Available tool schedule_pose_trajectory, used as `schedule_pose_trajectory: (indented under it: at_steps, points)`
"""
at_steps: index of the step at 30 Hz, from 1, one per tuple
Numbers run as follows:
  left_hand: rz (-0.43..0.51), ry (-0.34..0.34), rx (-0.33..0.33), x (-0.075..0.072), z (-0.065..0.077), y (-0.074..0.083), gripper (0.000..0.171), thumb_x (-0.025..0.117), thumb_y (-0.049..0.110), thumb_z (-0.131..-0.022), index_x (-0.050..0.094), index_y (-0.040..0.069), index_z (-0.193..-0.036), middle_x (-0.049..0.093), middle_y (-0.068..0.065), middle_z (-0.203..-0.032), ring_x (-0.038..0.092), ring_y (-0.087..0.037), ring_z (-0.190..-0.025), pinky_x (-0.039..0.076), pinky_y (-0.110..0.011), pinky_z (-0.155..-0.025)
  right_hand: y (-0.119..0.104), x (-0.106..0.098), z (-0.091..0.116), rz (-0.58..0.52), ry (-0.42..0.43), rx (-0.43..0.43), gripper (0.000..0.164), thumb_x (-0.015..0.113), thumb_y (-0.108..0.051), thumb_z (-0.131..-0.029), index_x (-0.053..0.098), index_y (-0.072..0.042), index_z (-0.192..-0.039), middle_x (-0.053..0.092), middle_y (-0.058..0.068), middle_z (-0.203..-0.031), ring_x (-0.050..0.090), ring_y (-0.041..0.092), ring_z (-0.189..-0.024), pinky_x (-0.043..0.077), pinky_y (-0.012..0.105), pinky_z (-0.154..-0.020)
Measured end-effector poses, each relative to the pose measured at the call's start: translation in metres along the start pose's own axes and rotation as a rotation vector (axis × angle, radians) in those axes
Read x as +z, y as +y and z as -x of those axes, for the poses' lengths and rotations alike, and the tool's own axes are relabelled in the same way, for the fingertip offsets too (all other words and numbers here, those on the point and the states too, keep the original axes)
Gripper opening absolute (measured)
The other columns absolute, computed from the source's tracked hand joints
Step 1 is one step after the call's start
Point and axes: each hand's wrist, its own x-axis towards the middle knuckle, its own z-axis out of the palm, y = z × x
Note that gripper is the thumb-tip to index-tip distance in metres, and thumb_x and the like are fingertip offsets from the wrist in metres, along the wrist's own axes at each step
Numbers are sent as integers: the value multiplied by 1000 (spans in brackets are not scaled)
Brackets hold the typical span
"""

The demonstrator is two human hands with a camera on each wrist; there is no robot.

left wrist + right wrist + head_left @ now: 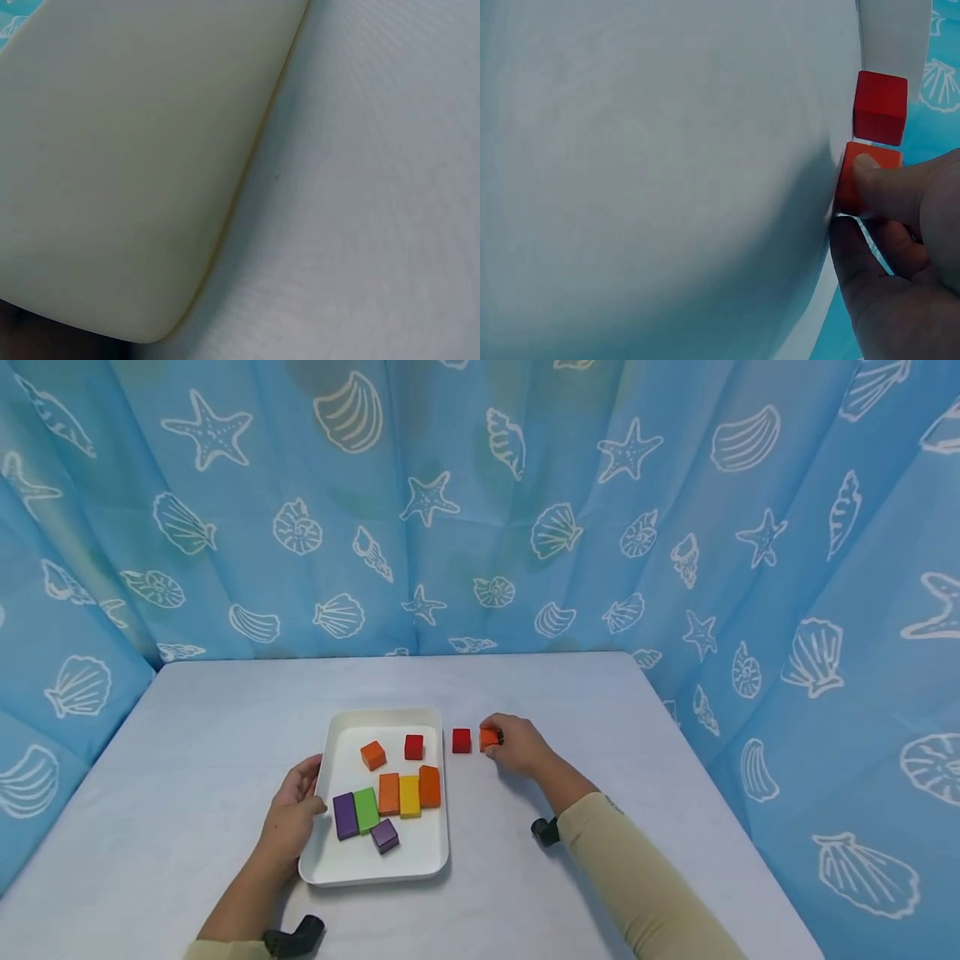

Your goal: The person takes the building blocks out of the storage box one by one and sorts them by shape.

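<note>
On the table, just right of a white tray, my right hand pinches an orange cube between thumb and fingers. In the right wrist view the thumb lies on the face of that cube. Beside it, a small gap away, sits a red cube. My left hand grips the tray's left edge, thumb over the rim and fingers along the outside. The left wrist view is mostly filled by the tray's pale surface; the hand there is only a dark patch at the corner.
Inside the tray lie an orange block, a red cube, a purple cube, and several longer blocks, among them a green one and a yellow one. A blue seashell curtain hangs behind the white-covered table.
</note>
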Motion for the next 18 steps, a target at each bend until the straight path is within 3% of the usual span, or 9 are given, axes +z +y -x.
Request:
schedule_pose_trajectory:
  at_steps: [6,9,12,14,18]
  points:
    - [10,18,4,-8,4,-1,85,41,-12,-89,18,4,-169,17,-12,-177,13,-24,-162,16,-41,-129,-8,3,-3,24,-22,-18,44,78,-5,-96,64,-9,-138,64,5,-120,58,26,-110,58,41,-97]
    - [18,19,0,-11,4,-2,84,41,-12,-90,18,4,-169,17,-12,-177,13,-23,-162,17,-41,-129,-14,1,-3,86,-43,-26,65,82,-11,-93,54,-10,-152,59,10,-142,54,29,-126,55,46,-106]
    - [26,10,2,-10,2,-3,85,41,-12,-89,18,4,-169,17,-13,-177,13,-24,-162,17,-42,-129,-25,-5,-2,121,-18,-58,86,85,-17,-89,40,-13,-163,43,12,-163,41,32,-146,47,52,-115]
    - [31,1,7,-8,1,-3,85,42,-12,-89,19,4,-169,17,-13,-177,13,-25,-162,16,-42,-129,-38,-8,-1,76,12,-67,90,85,-19,-88,38,-17,-164,36,11,-168,35,33,-151,46,55,-116]
    - [41,-9,15,-5,-3,-2,84,43,-12,-88,22,4,-168,18,-13,-176,13,-25,-162,16,-42,-129,-72,2,-6,-140,8,-74,80,83,-20,-92,43,-20,-162,44,7,-164,48,31,-143,55,53,-107]
